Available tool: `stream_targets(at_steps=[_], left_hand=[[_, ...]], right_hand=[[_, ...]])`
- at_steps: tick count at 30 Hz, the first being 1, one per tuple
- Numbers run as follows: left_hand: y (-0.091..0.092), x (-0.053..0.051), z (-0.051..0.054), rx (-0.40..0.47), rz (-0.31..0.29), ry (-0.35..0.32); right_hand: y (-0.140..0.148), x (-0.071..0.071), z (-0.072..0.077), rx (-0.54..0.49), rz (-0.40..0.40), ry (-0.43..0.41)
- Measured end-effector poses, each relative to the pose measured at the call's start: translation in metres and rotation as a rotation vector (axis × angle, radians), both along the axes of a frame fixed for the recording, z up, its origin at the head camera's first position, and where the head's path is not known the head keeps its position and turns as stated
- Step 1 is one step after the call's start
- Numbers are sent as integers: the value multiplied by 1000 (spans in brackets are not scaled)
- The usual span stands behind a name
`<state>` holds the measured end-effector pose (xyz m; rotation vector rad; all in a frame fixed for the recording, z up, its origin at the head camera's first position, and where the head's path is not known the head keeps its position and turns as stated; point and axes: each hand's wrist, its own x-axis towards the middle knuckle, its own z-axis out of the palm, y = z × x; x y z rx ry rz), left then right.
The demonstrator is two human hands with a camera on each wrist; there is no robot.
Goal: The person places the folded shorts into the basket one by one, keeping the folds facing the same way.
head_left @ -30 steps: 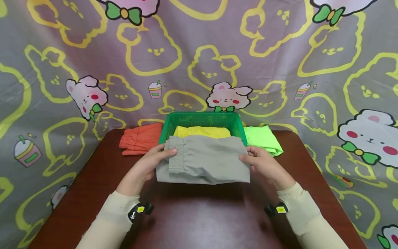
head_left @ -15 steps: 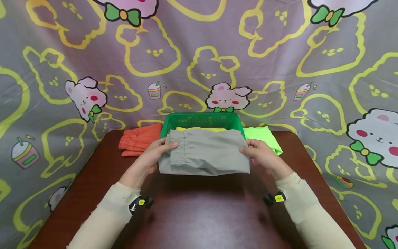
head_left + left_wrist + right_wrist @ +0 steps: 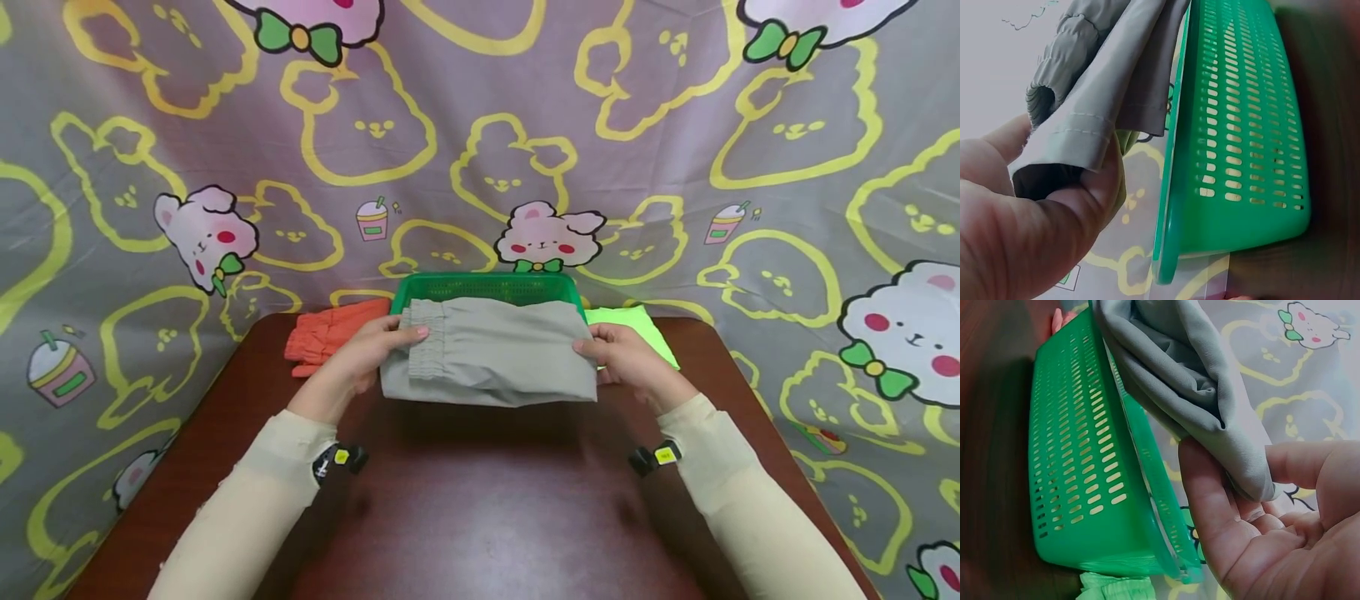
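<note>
Folded grey pants with a gathered elastic band at the left end are held level above the front of a green plastic basket. My left hand pinches their left end, thumb on top and fingers beneath. At the opposite end, my right hand grips the folded edge in the same way. The left wrist view shows a stitched hem between thumb and fingers, with the basket's slotted wall close by. In the right wrist view, the layered grey cloth hangs over the basket rim. The pants hide most of the basket's inside.
A folded orange garment lies on the brown table left of the basket. Right of it lies a neon green garment. A patterned cloth backdrop rises behind the table.
Both hands have moved the grey pants forward, up in the head view and further over the basket. The yellow garment inside the basket, visible earlier, is now hidden behind them in that view.
</note>
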<state>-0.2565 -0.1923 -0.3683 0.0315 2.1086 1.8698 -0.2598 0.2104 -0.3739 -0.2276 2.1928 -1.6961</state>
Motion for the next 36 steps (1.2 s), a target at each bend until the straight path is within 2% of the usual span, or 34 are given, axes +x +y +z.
stream_targets(at_steps=[9, 19, 25, 30, 36], left_hand=[[-4, -12, 3, -8, 2, -27], [-3, -24, 10, 66, 19, -87], [-4, -33, 13, 26, 21, -93], [-3, -40, 12, 29, 36, -99], [-2, -48, 7, 75, 83, -112]], right_hand=[[-6, -13, 7, -27, 1, -28], [-11, -26, 11, -32, 4, -34], [-12, -35, 12, -17, -5, -55], [-15, -43, 13, 6, -26, -60], [-19, -52, 14, 16, -45, -74]])
